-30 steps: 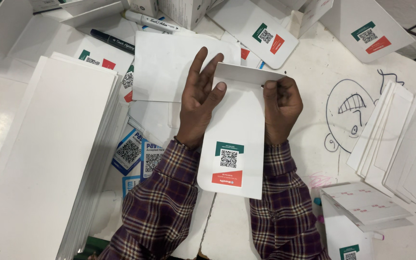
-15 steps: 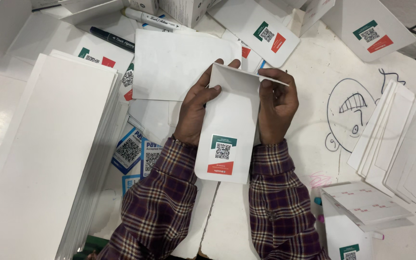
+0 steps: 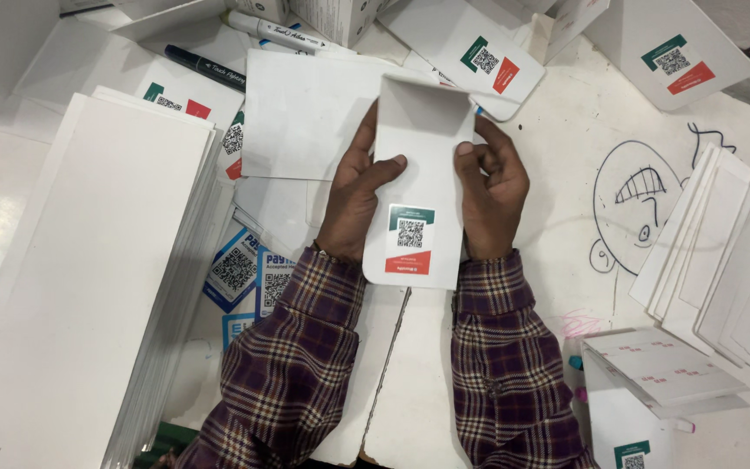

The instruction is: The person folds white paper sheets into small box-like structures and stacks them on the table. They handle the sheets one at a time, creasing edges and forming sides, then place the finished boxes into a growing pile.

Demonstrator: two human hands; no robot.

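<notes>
I hold a white card (image 3: 418,182) upright-ish over the table, both hands on it. It has rounded lower corners and a square code sticker with green and red bands near its bottom edge. Its top part is bent over toward me into a flap. My left hand (image 3: 356,195) grips the card's left edge with the thumb across its face. On the right edge, my right hand (image 3: 492,191) pinches it, thumb pressed just under the fold. Plaid sleeves cover both forearms.
A tall stack of white sheets (image 3: 71,287) fills the left side. Flat cards with code stickers (image 3: 479,56) lie at the top, two markers (image 3: 210,69) beside them. Folded white pieces (image 3: 722,252) are piled at the right, next to a doodled face (image 3: 640,204).
The card was lying flat under my palms; I have lifted it and bent its top edge over into a flap. Both hands shifted from pressing on it to gripping its sides.
</notes>
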